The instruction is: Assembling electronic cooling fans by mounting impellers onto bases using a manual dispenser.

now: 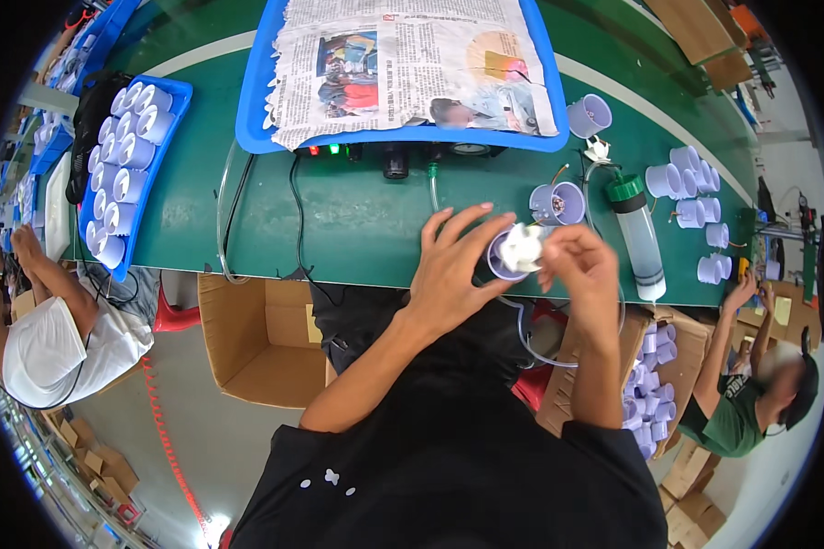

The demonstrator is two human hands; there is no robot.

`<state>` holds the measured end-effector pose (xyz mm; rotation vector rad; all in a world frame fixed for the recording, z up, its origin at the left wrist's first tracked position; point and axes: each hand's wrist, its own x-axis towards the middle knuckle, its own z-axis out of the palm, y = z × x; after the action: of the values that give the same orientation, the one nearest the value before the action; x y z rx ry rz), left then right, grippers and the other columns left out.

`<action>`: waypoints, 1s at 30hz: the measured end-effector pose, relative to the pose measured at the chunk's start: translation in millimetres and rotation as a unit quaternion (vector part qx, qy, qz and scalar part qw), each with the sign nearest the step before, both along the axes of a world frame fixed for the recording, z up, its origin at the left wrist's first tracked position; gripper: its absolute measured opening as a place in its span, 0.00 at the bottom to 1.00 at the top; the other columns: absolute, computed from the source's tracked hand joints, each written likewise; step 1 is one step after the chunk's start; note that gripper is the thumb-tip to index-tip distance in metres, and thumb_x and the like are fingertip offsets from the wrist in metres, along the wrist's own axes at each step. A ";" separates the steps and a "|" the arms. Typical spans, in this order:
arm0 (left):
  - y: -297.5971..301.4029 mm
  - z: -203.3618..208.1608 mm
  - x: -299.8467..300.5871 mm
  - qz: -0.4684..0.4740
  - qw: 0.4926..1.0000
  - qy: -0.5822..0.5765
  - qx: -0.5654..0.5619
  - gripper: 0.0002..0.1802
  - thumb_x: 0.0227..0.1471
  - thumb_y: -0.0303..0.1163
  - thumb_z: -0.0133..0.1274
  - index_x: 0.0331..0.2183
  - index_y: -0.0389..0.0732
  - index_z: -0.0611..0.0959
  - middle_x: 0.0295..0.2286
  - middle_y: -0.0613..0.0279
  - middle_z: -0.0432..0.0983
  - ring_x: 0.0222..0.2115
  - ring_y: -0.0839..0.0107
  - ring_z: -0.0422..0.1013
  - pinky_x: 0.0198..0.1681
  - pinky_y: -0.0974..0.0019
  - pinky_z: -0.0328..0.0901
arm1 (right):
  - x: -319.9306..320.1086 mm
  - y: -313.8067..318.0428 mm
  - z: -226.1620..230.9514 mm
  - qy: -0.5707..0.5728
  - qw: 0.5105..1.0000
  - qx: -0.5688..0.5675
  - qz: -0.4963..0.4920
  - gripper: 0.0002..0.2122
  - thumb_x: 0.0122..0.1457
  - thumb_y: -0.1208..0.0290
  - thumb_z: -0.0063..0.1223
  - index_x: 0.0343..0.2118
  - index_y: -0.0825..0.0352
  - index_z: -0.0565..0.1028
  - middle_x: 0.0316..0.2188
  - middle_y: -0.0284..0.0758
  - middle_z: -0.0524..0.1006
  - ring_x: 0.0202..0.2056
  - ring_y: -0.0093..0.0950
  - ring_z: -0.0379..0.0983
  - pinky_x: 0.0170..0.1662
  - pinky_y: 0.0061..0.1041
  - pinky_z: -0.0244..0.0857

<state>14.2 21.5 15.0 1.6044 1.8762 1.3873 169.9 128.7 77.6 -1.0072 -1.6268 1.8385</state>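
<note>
left hand (444, 279): thumb and fingers clamped round lilac cup (500, 265). right hand (581, 265): at white piece (522, 245), cannot tell if pinching. risk: cup may tip if hold loosens.

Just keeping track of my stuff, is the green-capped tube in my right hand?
No, the green-capped tube is apart from the right hand, off to its right.
</note>
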 end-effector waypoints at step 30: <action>-21.7 -10.8 -11.6 0.073 0.977 -0.126 0.158 0.28 0.35 0.27 0.70 0.42 0.44 0.78 0.47 0.53 0.77 0.53 0.53 0.67 0.58 0.52 0.59 | -12.4 -20.5 -18.1 -0.155 0.936 0.317 -0.017 0.22 0.68 0.69 0.44 0.15 0.73 0.68 0.12 0.34 0.66 0.15 0.22 0.59 0.21 0.28 0.51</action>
<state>2.6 -0.2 4.3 1.3609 1.7175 1.9338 157.5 108.2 59.5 -1.0337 -2.1671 1.0269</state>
